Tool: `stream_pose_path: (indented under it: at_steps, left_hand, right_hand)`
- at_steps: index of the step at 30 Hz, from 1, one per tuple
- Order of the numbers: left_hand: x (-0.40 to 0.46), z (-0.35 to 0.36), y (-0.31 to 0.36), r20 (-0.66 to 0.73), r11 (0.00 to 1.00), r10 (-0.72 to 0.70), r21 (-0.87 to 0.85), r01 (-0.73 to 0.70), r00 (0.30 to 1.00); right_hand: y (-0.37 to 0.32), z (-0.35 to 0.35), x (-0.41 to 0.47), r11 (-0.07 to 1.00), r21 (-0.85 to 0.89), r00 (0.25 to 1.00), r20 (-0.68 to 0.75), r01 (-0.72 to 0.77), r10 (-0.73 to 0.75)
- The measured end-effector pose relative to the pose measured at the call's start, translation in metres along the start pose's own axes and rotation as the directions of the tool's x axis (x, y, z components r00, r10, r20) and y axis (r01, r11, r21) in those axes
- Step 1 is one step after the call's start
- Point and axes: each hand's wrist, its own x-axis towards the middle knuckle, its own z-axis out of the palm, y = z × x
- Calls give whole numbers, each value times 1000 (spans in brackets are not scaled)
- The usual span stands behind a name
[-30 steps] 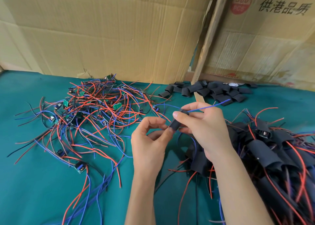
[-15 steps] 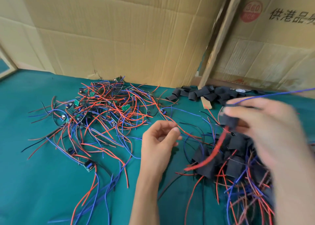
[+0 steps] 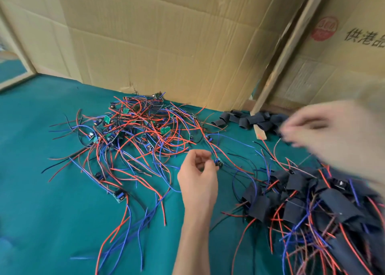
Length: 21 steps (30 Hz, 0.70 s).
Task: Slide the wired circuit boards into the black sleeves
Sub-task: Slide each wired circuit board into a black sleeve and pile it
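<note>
Cardboard sheets (image 3: 166, 45) back a green worktop (image 3: 41, 212) where loose wired circuit boards (image 3: 135, 133) lie tangled left of the left hand (image 3: 198, 179). That hand pinches one small circuit board (image 3: 218, 162) at its fingertips, its red and blue wires trailing away toward the cardboard. Blurred, the right hand (image 3: 333, 137) hovers over the empty black sleeves (image 3: 254, 120); its grip cannot be told, and sleeved boards (image 3: 312, 201) are heaped to the right.

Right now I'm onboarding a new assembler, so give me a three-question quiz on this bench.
1. True or false: the pile of finished sleeved boards lies at the person's right.
2. Which hand is at a small wired board: A left, B right?
3. Fill in: the empty black sleeves lie by the ____ wall.

Key: 1 true. 2 A, the left hand; the right hand is blurred. 3 cardboard.
</note>
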Motion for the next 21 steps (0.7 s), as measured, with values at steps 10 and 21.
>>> stream_pose_path:
  at_steps: [10,21]
  left_hand:
    - [2,0,1,-45,1000,-6,-1,6,999]
    - [6,2,-2,9,963,-74,-259,74,997]
  right_hand:
    - [-4,167,84,981,-172,979,169,-86,116]
    - [4,103,62,920,386,994,108,-65,25]
